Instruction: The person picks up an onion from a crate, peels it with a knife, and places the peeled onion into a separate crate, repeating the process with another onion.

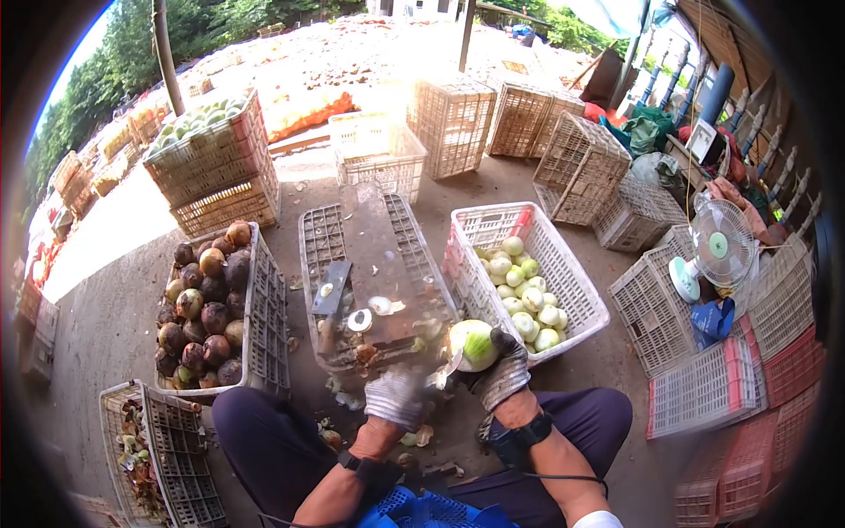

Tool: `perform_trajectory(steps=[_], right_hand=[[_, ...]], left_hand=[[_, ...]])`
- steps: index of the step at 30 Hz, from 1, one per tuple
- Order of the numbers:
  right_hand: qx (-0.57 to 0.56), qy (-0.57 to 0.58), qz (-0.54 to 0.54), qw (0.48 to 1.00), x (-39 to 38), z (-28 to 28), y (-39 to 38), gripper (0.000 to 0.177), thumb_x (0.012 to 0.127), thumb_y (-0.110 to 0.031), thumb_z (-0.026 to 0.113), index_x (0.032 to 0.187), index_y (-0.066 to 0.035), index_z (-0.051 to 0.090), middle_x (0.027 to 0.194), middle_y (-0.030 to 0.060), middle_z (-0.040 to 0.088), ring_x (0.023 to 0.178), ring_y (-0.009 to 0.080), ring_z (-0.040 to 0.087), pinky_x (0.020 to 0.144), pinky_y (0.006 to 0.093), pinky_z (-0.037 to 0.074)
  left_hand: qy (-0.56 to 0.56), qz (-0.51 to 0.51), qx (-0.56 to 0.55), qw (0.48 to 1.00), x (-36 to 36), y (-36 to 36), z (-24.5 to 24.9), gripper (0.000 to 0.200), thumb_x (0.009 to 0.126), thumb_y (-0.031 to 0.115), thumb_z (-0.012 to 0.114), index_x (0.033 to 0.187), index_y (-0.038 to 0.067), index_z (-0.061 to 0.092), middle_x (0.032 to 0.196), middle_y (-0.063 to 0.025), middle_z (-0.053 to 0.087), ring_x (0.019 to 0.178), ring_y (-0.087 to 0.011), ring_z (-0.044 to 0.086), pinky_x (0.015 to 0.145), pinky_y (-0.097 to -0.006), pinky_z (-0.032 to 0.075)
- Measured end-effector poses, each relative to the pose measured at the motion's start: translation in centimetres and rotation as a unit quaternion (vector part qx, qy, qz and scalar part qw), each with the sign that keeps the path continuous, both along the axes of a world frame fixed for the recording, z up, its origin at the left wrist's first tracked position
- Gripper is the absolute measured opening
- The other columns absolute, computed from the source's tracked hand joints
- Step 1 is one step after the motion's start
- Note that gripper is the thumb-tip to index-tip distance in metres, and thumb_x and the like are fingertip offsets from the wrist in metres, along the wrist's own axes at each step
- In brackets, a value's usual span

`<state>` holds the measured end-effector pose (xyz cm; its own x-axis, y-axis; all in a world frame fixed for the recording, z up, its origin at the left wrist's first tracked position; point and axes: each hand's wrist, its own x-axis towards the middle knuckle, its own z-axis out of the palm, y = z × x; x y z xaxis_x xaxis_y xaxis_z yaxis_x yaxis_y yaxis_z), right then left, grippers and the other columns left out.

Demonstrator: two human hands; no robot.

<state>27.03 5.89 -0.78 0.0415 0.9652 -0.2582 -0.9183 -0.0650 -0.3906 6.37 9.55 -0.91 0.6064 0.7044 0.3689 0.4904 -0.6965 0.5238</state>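
A pale green, partly peeled round fruit or vegetable (476, 346) is held in my gloved right hand (503, 371), its fingers wrapped round the right side. My gloved left hand (396, 398) is closed just left of it, blurred; what it grips is too unclear to name. Just beyond my hands, a worn board (378, 255) lies across an upturned crate (321, 233), with a flat metal blade (331, 289) and pale peel scraps (359, 320) on top. Peeled pale green pieces (528, 299) fill part of the white crate (576, 290) on the right.
Dark-skinned unpeeled produce (214, 321) fills a crate (268, 326) at left. A scrap crate (150, 449) stands below it. Stacked crates (453, 123) line the back. A fan (717, 242) and more crates (704, 387) are at right. Peelings litter the floor.
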Motion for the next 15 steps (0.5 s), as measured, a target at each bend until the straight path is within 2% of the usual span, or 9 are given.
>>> perform_trajectory(steps=[1, 4, 6, 7, 9, 11, 14, 15], right_hand=[[0.007, 0.002, 0.004, 1.000, -0.5, 1.0, 0.0, 0.062, 0.074, -0.037, 0.070, 0.122, -0.003, 0.053, 0.110, 0.0181, 0.062, 0.097, 0.0373, 0.062, 0.077, 0.0570, 0.055], [-0.008, -0.015, -0.031, 0.999, -0.8, 1.3, 0.0, 0.062, 0.073, -0.035, 0.069, 0.123, -0.002, 0.052, 0.109, 0.0204, 0.062, 0.097, 0.0401, 0.062, 0.075, 0.0580, 0.055], [-0.015, -0.015, -0.041, 0.999, -0.5, 0.4, 0.0, 0.063, 0.072, -0.033, 0.069, 0.124, -0.002, 0.052, 0.109, 0.0211, 0.062, 0.096, 0.0415, 0.062, 0.076, 0.0585, 0.054], [-0.012, -0.007, -0.031, 0.999, 0.0, -0.4, 0.0, 0.063, 0.072, -0.032, 0.069, 0.124, -0.001, 0.051, 0.109, 0.0211, 0.061, 0.095, 0.0420, 0.062, 0.077, 0.0587, 0.054], [-0.011, -0.005, -0.022, 1.000, 0.2, -0.7, -0.1, 0.064, 0.071, -0.030, 0.069, 0.124, -0.001, 0.051, 0.110, 0.0209, 0.061, 0.094, 0.0424, 0.062, 0.078, 0.0592, 0.054], [-0.013, -0.018, -0.021, 1.000, -0.1, 0.1, -0.1, 0.064, 0.069, -0.029, 0.069, 0.124, -0.001, 0.051, 0.111, 0.0208, 0.061, 0.094, 0.0424, 0.062, 0.078, 0.0597, 0.054], [-0.022, -0.023, -0.011, 0.999, -0.4, -0.1, -0.2, 0.063, 0.069, -0.025, 0.069, 0.124, -0.001, 0.050, 0.113, 0.0201, 0.060, 0.097, 0.0411, 0.061, 0.081, 0.0587, 0.053], [-0.030, -0.027, -0.001, 0.999, -0.4, -0.5, -0.2, 0.063, 0.069, -0.023, 0.070, 0.125, 0.000, 0.050, 0.113, 0.0199, 0.060, 0.099, 0.0404, 0.061, 0.082, 0.0576, 0.053]], left_hand=[[-0.022, -0.007, -0.010, 1.000, 0.2, 0.0, 0.3, 0.044, 0.070, 0.037, 0.079, 0.097, 0.005, 0.064, 0.081, -0.0126, 0.061, 0.070, -0.0315, 0.062, 0.059, -0.0426, 0.049], [0.026, -0.028, -0.299, 0.953, 0.6, 0.3, 1.4, 0.031, 0.072, 0.019, 0.072, 0.100, 0.008, 0.069, 0.090, -0.0118, 0.069, 0.081, -0.0285, 0.066, 0.069, -0.0368, 0.053], [-0.172, -0.077, -0.324, 0.927, 0.3, 0.1, 0.9, 0.023, 0.076, 0.014, 0.073, 0.094, 0.001, 0.065, 0.079, -0.0068, 0.063, 0.069, -0.0186, 0.062, 0.060, -0.0312, 0.050], [-0.241, -0.061, -0.414, 0.876, 0.0, 0.4, 0.5, 0.022, 0.076, 0.010, 0.072, 0.092, -0.001, 0.063, 0.078, -0.0063, 0.063, 0.067, -0.0158, 0.061, 0.059, -0.0286, 0.050], [-0.398, -0.008, -0.558, 0.728, -0.6, 0.8, -0.2, 0.019, 0.077, 0.002, 0.071, 0.090, -0.006, 0.060, 0.076, -0.0053, 0.062, 0.064, -0.0104, 0.058, 0.056, -0.0234, 0.049], [-0.337, 0.043, -0.534, 0.774, -0.9, 0.6, 3.9, 0.021, 0.077, 0.003, 0.072, 0.095, -0.003, 0.062, 0.079, -0.0050, 0.062, 0.064, -0.0103, 0.059, 0.055, -0.0234, 0.048], [-0.354, 0.059, -0.493, 0.793, -0.5, 0.9, 1.6, 0.022, 0.078, 0.005, 0.073, 0.097, 0.001, 0.064, 0.080, -0.0040, 0.063, 0.063, -0.0085, 0.057, 0.054, -0.0230, 0.048], [-0.310, 0.023, -0.365, 0.878, -0.7, 0.9, 1.8, 0.022, 0.077, 0.005, 0.073, 0.097, 0.001, 0.064, 0.080, -0.0030, 0.063, 0.064, -0.0080, 0.057, 0.055, -0.0231, 0.048]])
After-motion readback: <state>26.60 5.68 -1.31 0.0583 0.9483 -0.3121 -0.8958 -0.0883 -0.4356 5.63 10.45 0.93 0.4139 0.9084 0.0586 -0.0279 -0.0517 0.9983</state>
